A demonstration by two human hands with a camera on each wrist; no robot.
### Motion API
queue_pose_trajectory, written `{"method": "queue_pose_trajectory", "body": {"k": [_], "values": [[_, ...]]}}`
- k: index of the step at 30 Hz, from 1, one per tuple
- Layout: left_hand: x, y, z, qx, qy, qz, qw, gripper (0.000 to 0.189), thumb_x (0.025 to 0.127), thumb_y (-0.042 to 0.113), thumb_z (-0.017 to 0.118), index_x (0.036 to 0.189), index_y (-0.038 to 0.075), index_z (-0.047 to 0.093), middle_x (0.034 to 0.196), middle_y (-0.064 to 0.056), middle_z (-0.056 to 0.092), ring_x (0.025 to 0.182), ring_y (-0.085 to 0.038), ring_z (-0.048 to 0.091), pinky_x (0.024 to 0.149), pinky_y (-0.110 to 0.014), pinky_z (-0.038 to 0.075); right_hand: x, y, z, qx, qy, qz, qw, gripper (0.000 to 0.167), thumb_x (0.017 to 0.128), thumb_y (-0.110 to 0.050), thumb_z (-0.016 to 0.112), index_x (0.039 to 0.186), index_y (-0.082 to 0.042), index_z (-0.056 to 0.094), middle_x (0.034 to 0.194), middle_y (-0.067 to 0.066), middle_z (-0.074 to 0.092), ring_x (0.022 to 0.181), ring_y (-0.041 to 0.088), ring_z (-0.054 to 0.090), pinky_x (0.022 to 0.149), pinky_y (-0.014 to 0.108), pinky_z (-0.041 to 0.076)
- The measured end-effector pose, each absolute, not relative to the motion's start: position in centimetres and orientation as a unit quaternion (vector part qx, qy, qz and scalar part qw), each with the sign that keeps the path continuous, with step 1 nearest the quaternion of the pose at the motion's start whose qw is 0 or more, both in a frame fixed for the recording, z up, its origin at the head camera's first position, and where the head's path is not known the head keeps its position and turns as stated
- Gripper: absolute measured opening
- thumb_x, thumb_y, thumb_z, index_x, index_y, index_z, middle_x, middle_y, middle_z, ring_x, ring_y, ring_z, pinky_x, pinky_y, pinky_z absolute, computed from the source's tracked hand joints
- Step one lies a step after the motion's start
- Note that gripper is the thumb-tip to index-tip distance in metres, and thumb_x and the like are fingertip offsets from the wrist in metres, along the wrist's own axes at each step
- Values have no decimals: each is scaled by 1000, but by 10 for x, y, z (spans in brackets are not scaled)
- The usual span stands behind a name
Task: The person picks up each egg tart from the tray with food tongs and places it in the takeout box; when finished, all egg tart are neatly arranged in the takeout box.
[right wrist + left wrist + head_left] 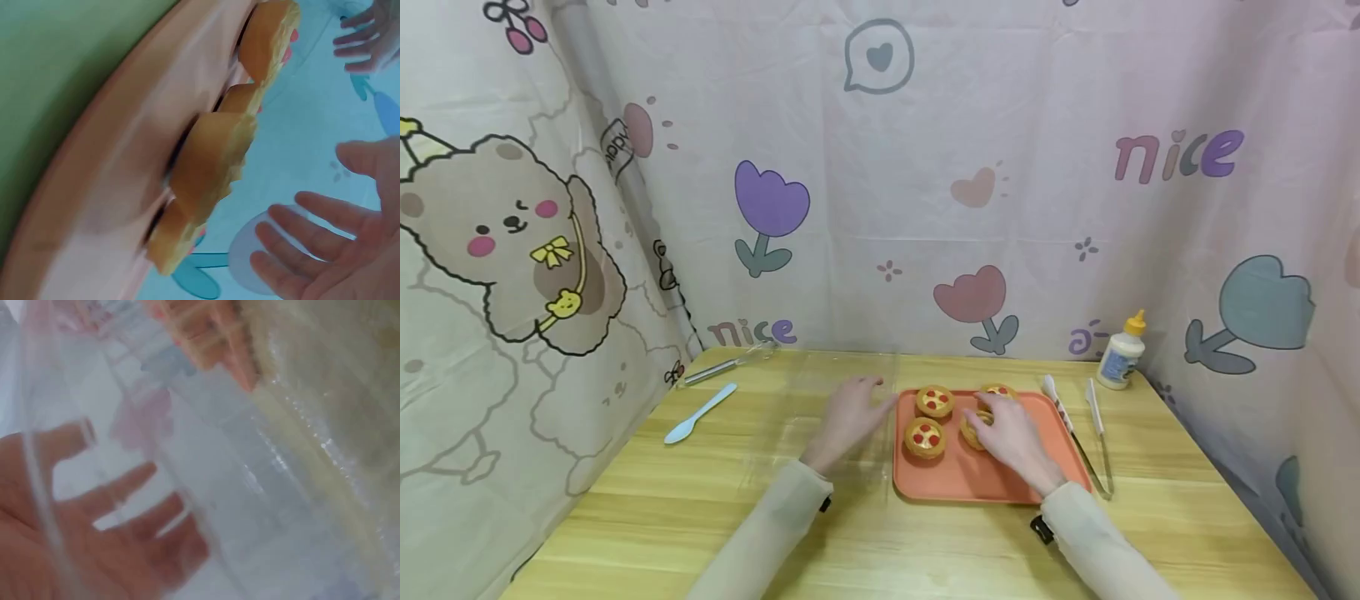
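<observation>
My right hand point(1015, 433) hovers over the orange tray point(940, 485), its fingers spread and close to a tart point(974, 432) at the tray's middle. In the right wrist view, a gap shows between that hand point(337, 237) and the tarts. Beside it are a back-right tart point(998, 389), partly covered by the hand, a back-left tart point(935, 402) and a front-left tart point(924, 438), with red and yellow tops. Loosely spread, my left hand point(850, 412) is over the clear plastic container point(790, 429). Transparent plastic crosses that hand point(112, 531) in the left wrist view.
A pale blue spoon point(700, 414) and a slim silver-handled utensil point(711, 372) lie at the left. Tongs point(1105, 467) rest along the tray's right side. Behind them stands a white bottle point(1118, 362) with a yellow nozzle. Printed curtains point(880, 192) border the table.
</observation>
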State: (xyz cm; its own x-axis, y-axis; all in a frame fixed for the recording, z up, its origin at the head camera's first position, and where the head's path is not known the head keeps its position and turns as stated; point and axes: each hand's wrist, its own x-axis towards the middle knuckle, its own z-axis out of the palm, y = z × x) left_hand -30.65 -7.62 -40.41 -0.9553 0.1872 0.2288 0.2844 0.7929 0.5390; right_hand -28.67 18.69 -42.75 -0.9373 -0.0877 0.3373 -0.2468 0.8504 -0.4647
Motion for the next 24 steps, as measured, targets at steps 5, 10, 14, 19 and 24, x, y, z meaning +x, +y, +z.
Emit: {"method": "queue_pose_trajectory", "body": {"k": [5, 10, 14, 19, 24], "values": [[-311, -95, -400, -105, -897, -428, 42, 37, 94, 44, 62, 114, 13, 69, 110, -11, 70, 99, -25, 65, 79, -38, 56, -292, 201, -425, 51, -915, 372, 145, 30, 97, -29, 61, 113, -6, 72, 105, 12, 72, 87, 22, 65, 76, 33, 56], [-318, -114, -399, -106, -856, -506, 1, 31, 95, 36, 65, 107, 8, 70, 89, -10, 68, 84, -23, 63, 67, -28, 52, -294, 221, -423, 23, -877, 466, 112, 29, 98, -23, 61, 106, 1, 73, 88, 17, 73, 76, 22, 67, 65, 20, 53], [-323, -130, -401, -99, -835, -540, -42, 30, 95, 34, 65, 104, 5, 68, 78, -6, 61, 75, -19, 58, 65, -28, 50, -296, 237, -426, 39, -848, 523, 78, 33, 99, -19, 60, 113, 10, 66, 87, 20, 72, 73, 20, 67, 64, 21, 54], [-329, -153, -404, -111, -820, -556, -78, 33, 97, 31, 62, 111, 2, 66, 78, -6, 61, 71, -17, 56, 61, -26, 48, -296, 260, -431, 73, -840, 536, 48, 36, 98, -19, 61, 118, 11, 62, 88, 16, 72, 70, 11, 62, 54, 21, 47], [-331, -176, -405, -123, -811, -564, -94, 32, 97, 28, 62, 117, 2, 63, 84, -5, 62, 73, -16, 56, 61, -25, 48, -295, 281, -432, 87, -837, 539, 24, 38, 98, -18, 61, 122, 11, 60, 92, 11, 72, 74, 7, 61, 58, 24, 50]]}}
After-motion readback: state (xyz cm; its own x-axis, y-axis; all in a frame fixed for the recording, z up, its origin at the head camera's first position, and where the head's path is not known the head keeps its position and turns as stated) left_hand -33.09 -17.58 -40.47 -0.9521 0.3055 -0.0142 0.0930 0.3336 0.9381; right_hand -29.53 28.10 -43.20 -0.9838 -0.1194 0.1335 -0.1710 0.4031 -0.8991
